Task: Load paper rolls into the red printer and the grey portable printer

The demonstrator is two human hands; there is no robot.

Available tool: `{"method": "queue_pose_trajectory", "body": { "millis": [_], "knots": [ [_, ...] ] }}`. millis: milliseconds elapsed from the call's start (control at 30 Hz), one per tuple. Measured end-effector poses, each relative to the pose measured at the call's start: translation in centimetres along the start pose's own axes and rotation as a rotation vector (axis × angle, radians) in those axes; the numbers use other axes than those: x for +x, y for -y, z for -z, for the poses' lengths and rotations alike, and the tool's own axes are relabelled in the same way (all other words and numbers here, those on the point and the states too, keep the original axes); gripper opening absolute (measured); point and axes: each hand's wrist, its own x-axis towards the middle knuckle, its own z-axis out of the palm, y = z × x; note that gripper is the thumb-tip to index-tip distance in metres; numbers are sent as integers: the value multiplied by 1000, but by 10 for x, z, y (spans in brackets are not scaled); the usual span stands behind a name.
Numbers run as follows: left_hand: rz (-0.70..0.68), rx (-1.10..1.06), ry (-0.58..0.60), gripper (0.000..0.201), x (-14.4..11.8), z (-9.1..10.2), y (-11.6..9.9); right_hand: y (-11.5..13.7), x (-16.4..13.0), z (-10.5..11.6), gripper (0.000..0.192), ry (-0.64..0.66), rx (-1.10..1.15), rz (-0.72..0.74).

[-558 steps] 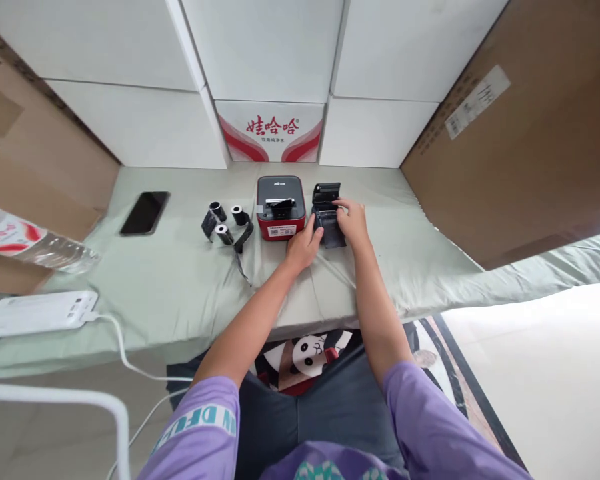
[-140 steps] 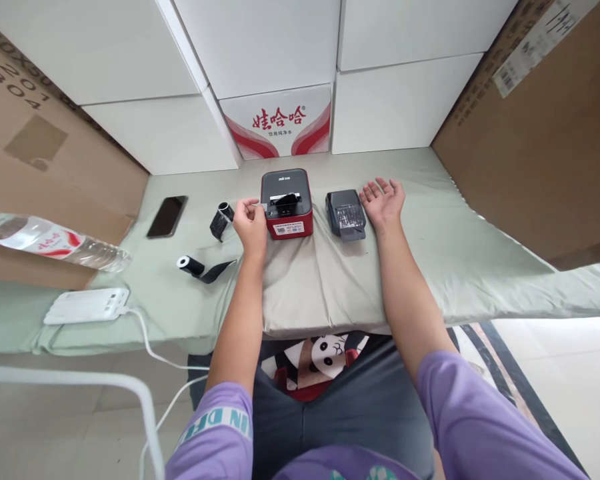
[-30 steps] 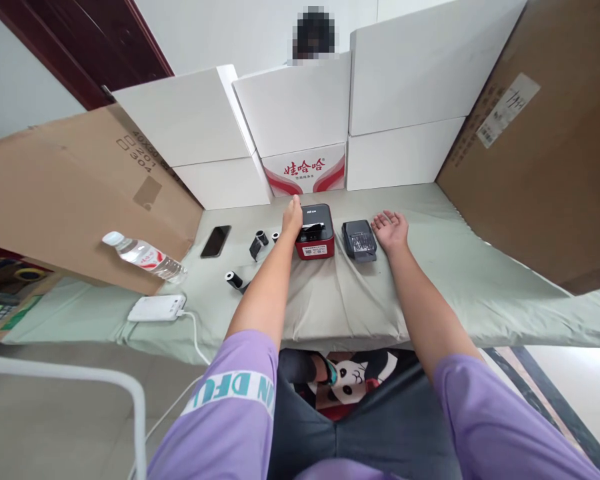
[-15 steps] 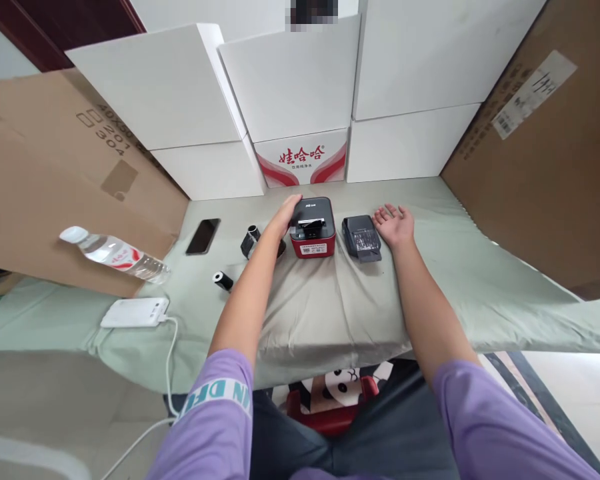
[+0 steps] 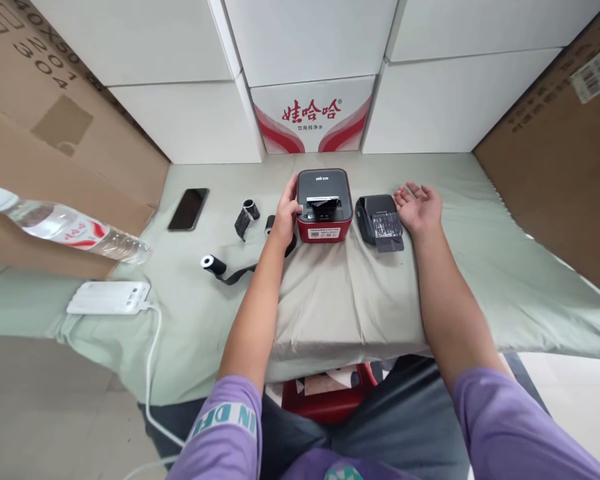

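Nearest you on the green-covered worktop (image 5: 330,300), a black roll (image 5: 213,264) with a loose strip lies to the left of your left forearm, well short of the printers. Your left hand (image 5: 285,217) presses its curled fingers against the left side of the red printer (image 5: 324,204), touching it without gripping anything, while your right hand (image 5: 419,207) rests palm-up with fingers loosely spread just right of the black printer (image 5: 379,218). Farther left lie a second roll (image 5: 247,215) and a phone (image 5: 189,209), and the white boxes (image 5: 310,113) stand behind.

left hand (image 5: 286,217) touching red printer (image 5: 324,204), right hand (image 5: 419,207) beside black printer (image 5: 379,218)
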Motion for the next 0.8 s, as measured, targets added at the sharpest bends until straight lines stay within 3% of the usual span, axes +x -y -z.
{"method": "queue_pose_trajectory", "body": {
  "millis": [133,433,800],
  "knots": [
    [21,16,-52,96,-2,-2,-5,-1,1,1,16,15,-9,12],
    [194,-18,-98,111,-6,-12,-20,-1,-1,0,16,13,11,8],
    [116,79,-19,106,-3,-1,-9,0,-2,0,15,24,19,-7]
  ]
}}
